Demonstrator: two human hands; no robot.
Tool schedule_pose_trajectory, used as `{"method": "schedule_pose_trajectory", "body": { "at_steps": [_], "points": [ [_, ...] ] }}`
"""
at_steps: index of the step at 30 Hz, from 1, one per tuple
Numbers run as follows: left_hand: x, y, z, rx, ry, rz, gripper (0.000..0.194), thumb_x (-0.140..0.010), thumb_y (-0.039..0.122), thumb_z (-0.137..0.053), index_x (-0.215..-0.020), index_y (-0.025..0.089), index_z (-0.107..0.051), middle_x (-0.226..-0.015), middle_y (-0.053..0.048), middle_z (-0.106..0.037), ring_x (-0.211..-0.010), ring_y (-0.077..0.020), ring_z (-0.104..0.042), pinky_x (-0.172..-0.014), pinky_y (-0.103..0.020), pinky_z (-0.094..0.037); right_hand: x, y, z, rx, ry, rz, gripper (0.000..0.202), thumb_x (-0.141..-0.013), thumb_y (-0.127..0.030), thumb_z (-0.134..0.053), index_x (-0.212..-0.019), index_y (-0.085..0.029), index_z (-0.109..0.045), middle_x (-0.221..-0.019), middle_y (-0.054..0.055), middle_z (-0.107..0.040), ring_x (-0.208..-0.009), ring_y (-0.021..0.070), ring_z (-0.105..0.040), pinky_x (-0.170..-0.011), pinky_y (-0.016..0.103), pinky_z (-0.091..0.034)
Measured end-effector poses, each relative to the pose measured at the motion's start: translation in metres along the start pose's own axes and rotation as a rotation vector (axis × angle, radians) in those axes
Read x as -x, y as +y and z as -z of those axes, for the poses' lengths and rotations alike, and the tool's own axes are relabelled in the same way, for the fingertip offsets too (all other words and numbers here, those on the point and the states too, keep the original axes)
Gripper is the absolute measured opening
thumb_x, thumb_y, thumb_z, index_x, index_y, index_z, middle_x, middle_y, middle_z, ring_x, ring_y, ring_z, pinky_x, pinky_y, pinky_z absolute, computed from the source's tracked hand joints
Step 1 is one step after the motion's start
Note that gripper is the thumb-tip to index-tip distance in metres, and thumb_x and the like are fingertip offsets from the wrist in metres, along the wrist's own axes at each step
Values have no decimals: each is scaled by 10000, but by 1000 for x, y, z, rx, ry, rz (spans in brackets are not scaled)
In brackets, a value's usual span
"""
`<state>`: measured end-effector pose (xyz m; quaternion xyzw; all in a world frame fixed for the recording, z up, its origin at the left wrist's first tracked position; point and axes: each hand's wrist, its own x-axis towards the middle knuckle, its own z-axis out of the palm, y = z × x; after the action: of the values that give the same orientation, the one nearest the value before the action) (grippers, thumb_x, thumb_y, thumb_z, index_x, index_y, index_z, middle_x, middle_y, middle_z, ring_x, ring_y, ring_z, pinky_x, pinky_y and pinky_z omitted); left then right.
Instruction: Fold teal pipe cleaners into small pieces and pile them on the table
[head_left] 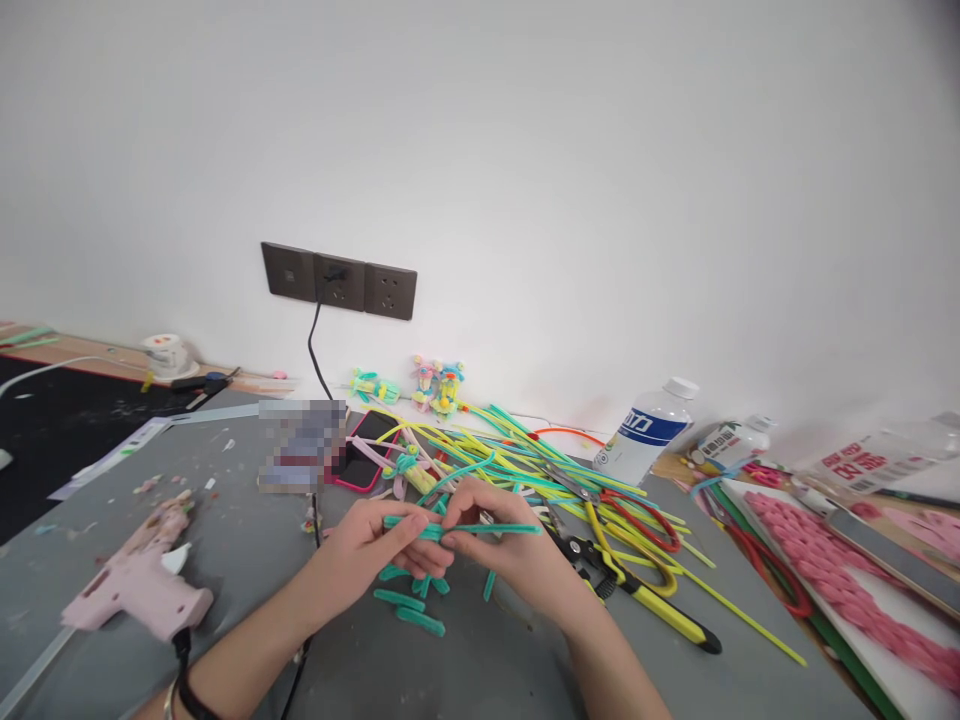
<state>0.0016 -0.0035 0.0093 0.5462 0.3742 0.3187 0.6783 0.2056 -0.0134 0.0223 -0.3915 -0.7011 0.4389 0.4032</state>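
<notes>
A teal pipe cleaner (pixel 506 529) runs sideways between my two hands. My left hand (pixel 386 540) pinches its folded left part between thumb and fingers. At the middle, the thumb and fingers of my right hand (pixel 495 545) close on it, and its straight end sticks out to the right. Short cut pieces of teal pipe cleaner (pixel 420 621) lie on the grey mat just below my hands. Behind my hands rests a green and yellow pipe-cleaner figure (pixel 412 470), partly covered by loose stems.
Yellow and green pipe cleaners (pixel 525 450) spread behind, with red-handled scissors (pixel 637 515) and yellow-handled pliers (pixel 667 612) at right. A pink glue gun (pixel 142 580) lies left. Small figures (pixel 439 385) stand by the wall. A water bottle (pixel 649 430) and a phone (pixel 367 450) are behind.
</notes>
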Motion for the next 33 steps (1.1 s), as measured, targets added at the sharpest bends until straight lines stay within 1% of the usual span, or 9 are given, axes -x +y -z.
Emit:
{"method": "schedule_pose_trajectory", "body": {
  "at_steps": [4, 8, 16, 22, 26, 29, 33],
  "points": [
    [1, -2, 0, -2, -38, 3, 583, -818, 645, -674, -968, 88, -761, -859, -184, -814, -800, -286, -786, -739, -345, -617, 1, 0, 5, 46, -50, 7, 96, -878, -253, -718, -802, -224, -666, -799, 11, -594, -753, 170, -539, -660, 275, -397],
    [1, -3, 0, 1, -63, 27, 535, -841, 619, -666, -932, 99, -751, -873, -179, -816, -785, -268, -787, -721, -322, -609, 2, -1, 7, 66, -95, 12, 127, -901, -287, -692, -794, -221, -673, -791, 17, -600, -739, 170, -556, -655, 278, -413],
    [0, -7, 2, 33, -69, 32, 508, -847, 605, -669, -940, 110, -727, -905, -181, -815, -764, -252, -786, -697, -305, -598, 3, -3, 10, 104, -130, 57, 116, -914, -289, -673, -812, -234, -668, -820, 19, -619, -768, 183, -566, -697, 294, -437],
    [1, -8, 1, 17, -102, 24, 483, -877, 579, -649, -914, 108, -752, -882, -167, -819, -775, -231, -787, -686, -264, -593, 2, -6, 10, 99, -139, 66, 155, -937, -275, -636, -794, -225, -668, -806, 23, -595, -773, 182, -564, -700, 289, -440],
    [1, -7, 0, -20, -107, 16, 475, -910, 558, -618, -932, 106, -762, -895, -165, -819, -784, -227, -789, -685, -257, -598, 2, -5, 11, 122, -160, 75, 193, -965, -327, -614, -812, -230, -682, -837, 40, -620, -786, 188, -555, -704, 297, -431],
    [1, -6, 0, -51, -121, 22, 457, -936, 531, -594, -907, 107, -761, -890, -161, -820, -784, -219, -791, -678, -240, -596, 2, -4, 13, 128, -175, 79, 217, -964, -362, -620, -806, -231, -694, -831, 39, -615, -785, 191, -553, -695, 297, -428],
    [2, -8, -1, -55, -161, 21, 443, -961, 508, -567, -919, 112, -760, -908, -152, -821, -800, -202, -791, -692, -216, -592, 1, -7, 14, 121, -226, 61, 207, -963, -321, -627, -795, -223, -698, -819, 36, -610, -804, 190, -561, -729, 298, -442]
  ]
}}
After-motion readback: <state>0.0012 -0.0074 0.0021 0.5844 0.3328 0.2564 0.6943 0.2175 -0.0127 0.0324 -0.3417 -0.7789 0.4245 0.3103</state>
